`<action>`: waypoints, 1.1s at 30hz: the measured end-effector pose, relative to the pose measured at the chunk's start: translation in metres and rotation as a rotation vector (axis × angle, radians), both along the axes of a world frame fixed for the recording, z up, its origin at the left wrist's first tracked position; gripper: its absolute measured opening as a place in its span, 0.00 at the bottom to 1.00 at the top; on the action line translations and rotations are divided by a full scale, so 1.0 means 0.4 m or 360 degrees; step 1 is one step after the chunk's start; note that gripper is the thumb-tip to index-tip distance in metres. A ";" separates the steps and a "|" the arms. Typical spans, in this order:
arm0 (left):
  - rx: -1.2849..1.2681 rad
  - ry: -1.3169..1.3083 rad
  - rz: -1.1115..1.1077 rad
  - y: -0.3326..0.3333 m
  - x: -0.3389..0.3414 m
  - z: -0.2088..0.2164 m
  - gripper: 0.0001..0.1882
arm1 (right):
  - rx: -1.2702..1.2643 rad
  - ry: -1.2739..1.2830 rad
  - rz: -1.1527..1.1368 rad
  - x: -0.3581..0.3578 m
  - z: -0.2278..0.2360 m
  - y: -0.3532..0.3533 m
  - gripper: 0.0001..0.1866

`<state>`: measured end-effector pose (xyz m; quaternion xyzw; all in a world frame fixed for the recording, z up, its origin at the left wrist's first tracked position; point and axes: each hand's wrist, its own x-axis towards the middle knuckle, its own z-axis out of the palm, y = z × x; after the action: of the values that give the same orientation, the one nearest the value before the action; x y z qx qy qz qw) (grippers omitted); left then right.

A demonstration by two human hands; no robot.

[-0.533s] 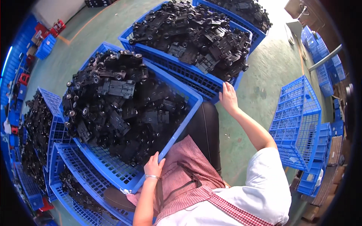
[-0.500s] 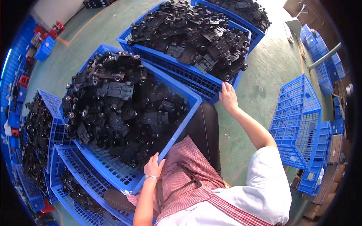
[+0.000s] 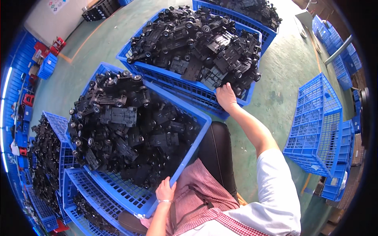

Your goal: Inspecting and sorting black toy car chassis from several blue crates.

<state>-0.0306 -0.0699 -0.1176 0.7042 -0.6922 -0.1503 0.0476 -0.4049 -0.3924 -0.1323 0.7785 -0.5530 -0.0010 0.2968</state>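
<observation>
A blue plastic crate (image 3: 179,103) in front of me, tilted in view, holds a heap of black toy car chassis (image 3: 118,116) with small wheels. My left hand (image 3: 165,190) grips its near rim, fingers curled over the edge. Behind it stands a second blue crate (image 3: 173,78), piled above its rim with more black chassis (image 3: 189,43). My right hand (image 3: 226,97) reaches out to this crate's near rim, close to its right corner. Its fingers are bent over the edge beside the chassis, their tips partly hidden.
Another full blue crate (image 3: 265,33) stands farther back. More crates with black parts sit at left, including a low one (image 3: 75,196) beside my knee. An upended lattice crate (image 3: 311,126) stands at right, with stacked bins (image 3: 338,181) behind it. Green floor (image 3: 271,82) lies between.
My right hand has shifted left along the rear crate's rim, away from its corner. My left hand keeps its hold on the near crate. The whole view has shifted slightly.
</observation>
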 end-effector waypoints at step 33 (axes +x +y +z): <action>0.0045 -0.0146 -0.0082 -0.001 -0.011 0.008 0.20 | 0.0242 -0.0409 -0.0074 0.005 -0.005 -0.017 0.05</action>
<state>-0.0350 -0.0703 -0.1144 0.6929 -0.7094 -0.1288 0.0021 -0.4028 -0.3990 -0.1341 0.7795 -0.6025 0.0498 0.1636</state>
